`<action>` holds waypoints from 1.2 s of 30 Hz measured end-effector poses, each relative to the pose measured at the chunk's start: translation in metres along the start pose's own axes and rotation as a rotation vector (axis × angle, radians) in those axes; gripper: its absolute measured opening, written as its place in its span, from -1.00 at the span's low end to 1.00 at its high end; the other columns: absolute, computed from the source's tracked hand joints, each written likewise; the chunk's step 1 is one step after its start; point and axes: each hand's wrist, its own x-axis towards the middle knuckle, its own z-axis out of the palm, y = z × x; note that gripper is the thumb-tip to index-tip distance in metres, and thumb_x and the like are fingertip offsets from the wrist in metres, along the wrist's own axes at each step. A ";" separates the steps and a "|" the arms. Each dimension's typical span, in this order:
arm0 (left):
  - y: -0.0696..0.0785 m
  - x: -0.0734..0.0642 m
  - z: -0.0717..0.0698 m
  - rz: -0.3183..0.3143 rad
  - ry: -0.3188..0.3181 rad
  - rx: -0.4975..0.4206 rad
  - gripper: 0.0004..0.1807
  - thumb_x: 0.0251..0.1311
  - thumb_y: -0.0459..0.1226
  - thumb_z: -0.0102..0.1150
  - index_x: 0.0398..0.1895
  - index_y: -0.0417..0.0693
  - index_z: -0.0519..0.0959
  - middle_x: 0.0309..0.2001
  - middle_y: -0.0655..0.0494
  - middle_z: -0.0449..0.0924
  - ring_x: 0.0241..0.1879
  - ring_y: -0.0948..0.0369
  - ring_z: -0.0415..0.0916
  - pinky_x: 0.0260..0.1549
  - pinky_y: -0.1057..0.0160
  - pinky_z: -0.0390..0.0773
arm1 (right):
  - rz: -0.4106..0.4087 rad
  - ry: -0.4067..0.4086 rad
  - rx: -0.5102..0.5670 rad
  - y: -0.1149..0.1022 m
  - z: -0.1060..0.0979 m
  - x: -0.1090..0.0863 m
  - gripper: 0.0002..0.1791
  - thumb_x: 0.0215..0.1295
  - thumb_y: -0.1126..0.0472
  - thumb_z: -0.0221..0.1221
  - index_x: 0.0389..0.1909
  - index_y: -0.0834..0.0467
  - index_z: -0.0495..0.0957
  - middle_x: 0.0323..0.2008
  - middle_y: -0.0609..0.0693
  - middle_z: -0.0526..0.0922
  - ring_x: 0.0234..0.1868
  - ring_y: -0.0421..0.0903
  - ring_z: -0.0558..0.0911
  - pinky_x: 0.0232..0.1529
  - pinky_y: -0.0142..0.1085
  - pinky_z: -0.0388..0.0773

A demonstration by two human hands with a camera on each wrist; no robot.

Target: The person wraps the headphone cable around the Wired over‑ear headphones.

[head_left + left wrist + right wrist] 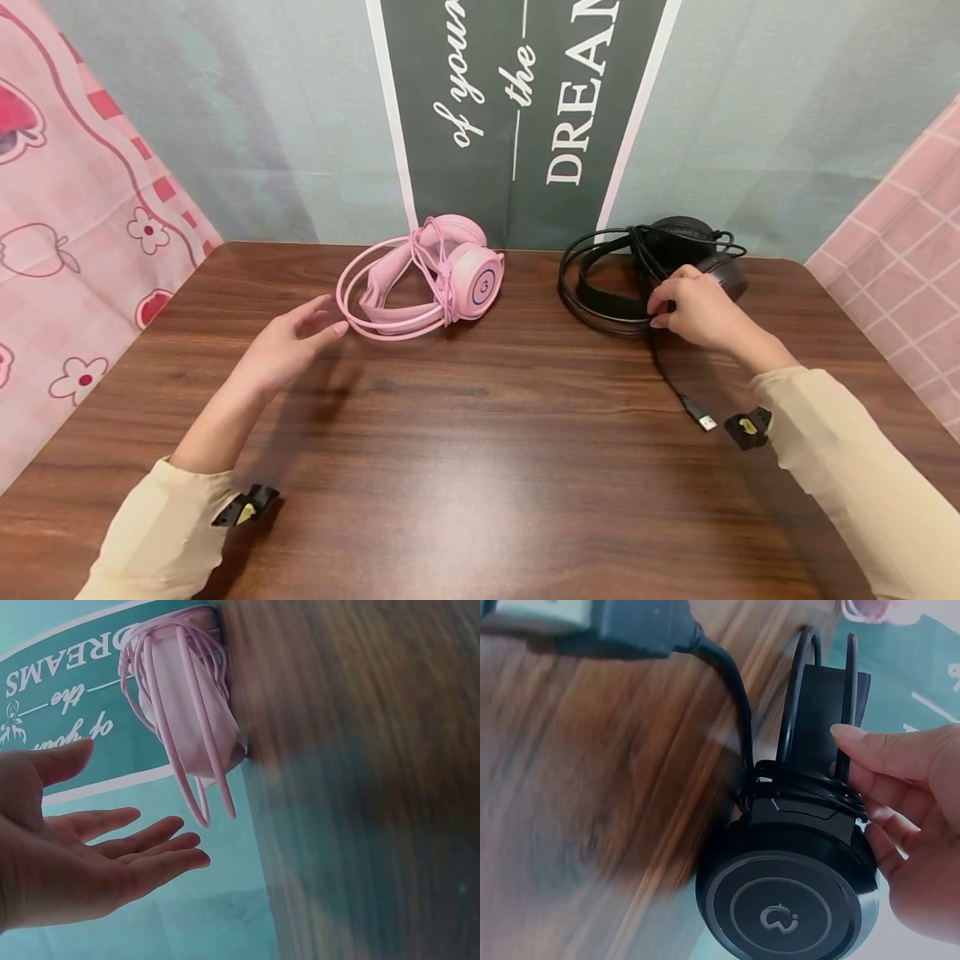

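Note:
Pink headphones (476, 279) lie toward the back of the table, their cord wound round the band and ear cups. My left hand (288, 342) hovers just left of their headband, fingers spread and holding nothing; the left wrist view shows its palm beside the pink headphones (187, 712). To the right, black headphones (611, 300) lie with their cord coiled around them. My right hand (697, 308) grips them at the thin outer headband rail, thumb on one side and fingers behind, as the right wrist view shows beside the round ear cup (780, 907).
The black headphones' cord trails toward me over the brown wooden table (450, 467) and ends in a USB plug (699, 414). A cloth with lettering (517, 125) hangs behind the table. Pink patterned cloth (67, 250) is at the left, pink tile pattern (907, 242) at the right.

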 end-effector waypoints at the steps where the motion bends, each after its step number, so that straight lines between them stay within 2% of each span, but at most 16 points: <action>1: -0.001 0.000 0.000 -0.001 0.002 -0.003 -0.29 0.28 -0.03 -0.02 0.37 -0.23 0.07 0.21 -0.35 0.22 0.23 -0.15 0.15 0.16 -0.11 0.22 | 0.012 -0.003 -0.001 0.002 -0.001 0.000 -0.89 -0.12 0.41 0.33 -0.56 0.19 0.60 -0.45 0.07 0.56 -0.22 0.08 0.40 -0.35 -0.04 0.36; 7: -0.002 0.000 0.000 -0.018 0.010 -0.025 -0.27 0.29 0.06 -0.12 0.38 -0.19 0.05 0.22 -0.33 0.21 0.22 -0.15 0.16 0.15 -0.12 0.22 | 0.053 -0.023 -0.006 0.013 -0.004 -0.001 -0.91 -0.09 0.41 0.31 -0.54 0.21 0.60 -0.46 0.09 0.56 -0.21 0.09 0.39 -0.33 -0.03 0.37; 12: -0.004 0.000 0.002 -0.026 0.003 -0.073 -0.29 0.31 0.04 -0.13 0.38 -0.20 0.06 0.23 -0.32 0.21 0.23 -0.14 0.15 0.17 -0.11 0.20 | 0.071 -0.009 0.001 0.019 -0.004 -0.003 -0.92 -0.09 0.42 0.30 -0.53 0.23 0.60 -0.49 0.07 0.59 -0.20 0.10 0.37 -0.27 0.00 0.33; 19: -0.005 0.000 0.005 -0.047 0.004 -0.094 -0.29 0.31 0.05 -0.14 0.38 -0.18 0.04 0.24 -0.32 0.19 0.24 -0.14 0.11 0.18 -0.12 0.17 | 0.091 -0.023 0.010 0.014 -0.004 -0.004 -0.74 0.03 0.33 0.25 -0.23 0.34 0.52 -0.57 -0.04 0.51 -0.16 0.14 0.38 -0.19 0.02 0.33; 23: -0.005 0.000 0.008 -0.050 -0.005 -0.073 -0.28 0.31 0.04 -0.16 0.40 -0.16 -0.01 0.28 -0.27 0.15 0.28 -0.12 0.07 0.21 -0.11 0.13 | 0.095 -0.043 0.026 0.009 -0.005 -0.006 -0.67 0.11 0.28 0.21 -0.14 0.37 0.48 -0.49 0.04 0.54 -0.17 0.17 0.39 -0.17 0.04 0.34; 29: 0.001 -0.001 0.012 0.000 -0.001 0.016 -0.28 0.33 0.06 -0.21 0.42 -0.10 -0.07 0.35 -0.20 0.00 0.32 -0.13 -0.07 0.25 -0.16 -0.03 | 0.127 -0.035 0.069 -0.003 -0.007 -0.012 -0.55 0.24 0.13 0.13 0.00 0.40 0.42 -0.18 0.33 0.52 -0.08 0.26 0.43 -0.08 0.12 0.34; 33: 0.006 -0.002 0.016 0.089 0.026 0.127 -0.28 0.34 0.10 -0.29 0.41 -0.12 -0.07 0.37 -0.19 -0.09 0.34 -0.12 -0.17 0.26 -0.17 -0.09 | 0.158 0.021 0.125 -0.012 -0.004 -0.018 -0.52 0.33 0.10 0.03 0.09 0.41 0.35 0.02 0.40 0.41 0.09 0.30 0.35 0.06 0.14 0.26; 36: 0.010 -0.003 0.021 0.163 0.054 0.212 -0.28 0.35 0.09 -0.33 0.41 -0.16 -0.06 0.38 -0.21 -0.12 0.36 -0.10 -0.27 0.25 -0.24 -0.17 | 0.146 0.087 0.162 -0.016 -0.001 -0.022 -0.54 0.37 0.14 -0.02 0.12 0.41 0.32 0.08 0.41 0.36 0.14 0.32 0.29 0.10 0.15 0.20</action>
